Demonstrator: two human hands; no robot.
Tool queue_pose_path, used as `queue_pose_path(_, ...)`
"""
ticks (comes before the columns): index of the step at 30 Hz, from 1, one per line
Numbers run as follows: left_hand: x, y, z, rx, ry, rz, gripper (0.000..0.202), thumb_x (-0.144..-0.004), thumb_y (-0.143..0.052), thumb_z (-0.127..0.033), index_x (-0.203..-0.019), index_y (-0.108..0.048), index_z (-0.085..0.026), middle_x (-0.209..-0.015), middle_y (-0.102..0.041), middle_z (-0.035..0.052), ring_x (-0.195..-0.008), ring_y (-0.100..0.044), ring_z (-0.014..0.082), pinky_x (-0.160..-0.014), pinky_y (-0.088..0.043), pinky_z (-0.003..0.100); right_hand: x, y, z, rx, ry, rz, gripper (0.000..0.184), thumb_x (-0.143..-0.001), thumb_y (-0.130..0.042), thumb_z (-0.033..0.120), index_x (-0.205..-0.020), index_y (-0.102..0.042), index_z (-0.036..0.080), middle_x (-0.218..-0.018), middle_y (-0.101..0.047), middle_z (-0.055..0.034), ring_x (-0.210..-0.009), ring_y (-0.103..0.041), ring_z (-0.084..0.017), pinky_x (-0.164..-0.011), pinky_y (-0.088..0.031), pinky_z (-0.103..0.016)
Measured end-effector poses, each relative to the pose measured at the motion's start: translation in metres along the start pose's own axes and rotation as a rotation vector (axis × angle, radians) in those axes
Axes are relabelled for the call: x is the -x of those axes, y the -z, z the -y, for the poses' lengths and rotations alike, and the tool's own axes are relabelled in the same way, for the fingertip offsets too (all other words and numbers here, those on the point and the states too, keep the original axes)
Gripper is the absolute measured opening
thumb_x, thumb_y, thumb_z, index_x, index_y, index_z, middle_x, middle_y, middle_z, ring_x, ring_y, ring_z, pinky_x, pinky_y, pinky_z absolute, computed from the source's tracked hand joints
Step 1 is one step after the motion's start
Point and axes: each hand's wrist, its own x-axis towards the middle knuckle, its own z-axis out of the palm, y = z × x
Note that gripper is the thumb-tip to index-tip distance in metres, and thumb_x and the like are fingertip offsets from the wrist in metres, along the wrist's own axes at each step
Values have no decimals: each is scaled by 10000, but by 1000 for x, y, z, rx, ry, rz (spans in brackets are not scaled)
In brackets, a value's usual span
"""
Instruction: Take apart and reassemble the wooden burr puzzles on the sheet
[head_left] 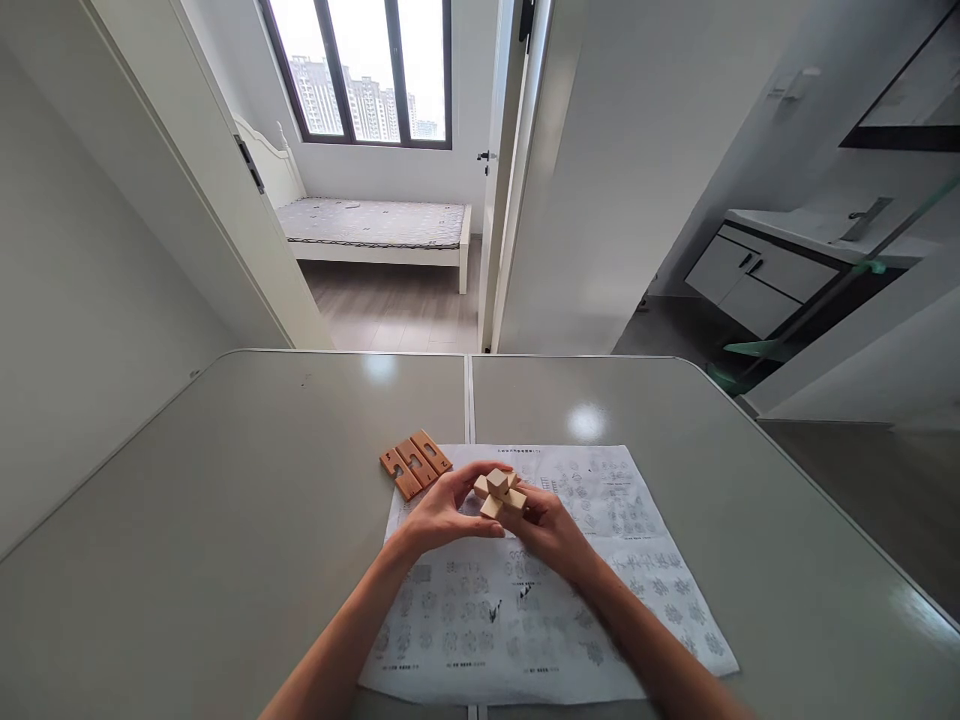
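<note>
Between both hands I hold a small pale wooden burr puzzle (499, 492), its crossed bars partly interlocked, just above a printed instruction sheet (645, 560). My left hand (442, 512) curls around the puzzle's left side, fingers closed on it. From the right, my right hand (546, 525) grips the same puzzle. Three darker notched wooden bars (415, 463) lie side by side on the table, just beyond my left hand and untouched.
The grey folding table (225, 520) has a seam down its middle and rounded far corners. Beyond it an open doorway shows a bed (375, 225) under a window. A bathroom vanity (757, 270) stands at the right.
</note>
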Motion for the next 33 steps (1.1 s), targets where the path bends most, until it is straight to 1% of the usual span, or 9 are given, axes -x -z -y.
queue_pose_path(3,-1,-1,1,-7,-12,-19,747,-697,-952,-382,-1377,-667,-262,-1350,-711,108,-1184,-669,298,-992,-538,380,0,-1,-3,38,16,-32,356,-967,-671,529,-830,-771,216,-874,-676,-48,-762,-592,-214,-615,-450,-295)
queue_pose_path(7,0,-2,0,-45,-25,-43,743,-706,-952,-389,-1377,-667,-249,-1325,-722,109,-1184,-670,301,-1017,-527,390,2,-5,-7,110,56,-121,379,-971,-676,483,-705,-727,218,-752,-631,-33,-682,-528,-195,-592,-406,-298)
queue_pose_path(11,1,-3,-2,-118,-50,-66,747,-705,-958,-399,-1376,-666,-249,-1320,-727,106,-1226,-652,318,-1074,-496,423,6,-10,-7,156,82,-194,327,-974,-670,403,-701,-718,228,-778,-659,-41,-688,-537,-203,-602,-411,-305)
queue_pose_path(15,1,-11,-1,-202,-114,-118,747,-689,-972,-390,-1361,-672,-265,-1341,-714,102,-1261,-633,325,-1103,-473,439,8,-10,-9,179,79,-259,216,-960,-658,307,-786,-772,248,-834,-698,-47,-689,-552,-208,-606,-428,-311)
queue_pose_path(17,0,-19,2,-250,-166,-178,755,-665,-986,-385,-1342,-670,-272,-1328,-715,91,-1243,-636,314,-1097,-476,439,8,-7,-11,184,65,-311,155,-941,-652,257,-893,-799,261,-881,-716,-47,-717,-571,-214,-626,-444,-315)
queue_pose_path(19,-2,-26,5,-287,-203,-247,752,-666,-987,-379,-1336,-659,-284,-1305,-723,74,-1216,-643,297,-1084,-479,432,7,-4,-14,180,44,-355,170,-922,-654,228,-988,-806,268,-909,-728,-43,-749,-593,-218,-648,-462,-315)
queue_pose_path(22,-3,-33,10,-298,-191,-310,734,-674,-983,-343,-1328,-655,-283,-1297,-730,64,-1196,-653,288,-1062,-484,422,5,-1,-20,155,12,-358,194,-919,-668,247,-1060,-801,260,-922,-748,-39,-779,-635,-220,-678,-502,-314)
queue_pose_path(26,-2,-34,10,-279,-159,-322,723,-688,-976,-302,-1336,-654,-283,-1329,-723,64,-1216,-654,291,-1068,-483,418,3,-1,-26,122,-12,-323,243,-926,-673,299,-1138,-773,235,-926,-772,-45,-772,-675,-219,-686,-538,-312)
queue_pose_path(33,-2,-34,8,-319,-174,-353,708,-694,-976,-324,-1326,-659,-291,-1327,-730,61,-1196,-658,289,-1057,-482,423,4,-4,-24,137,-6,-344,238,-946,-669,368,-1105,-761,216,-908,-771,-55,-763,-665,-220,-667,-512,-303)
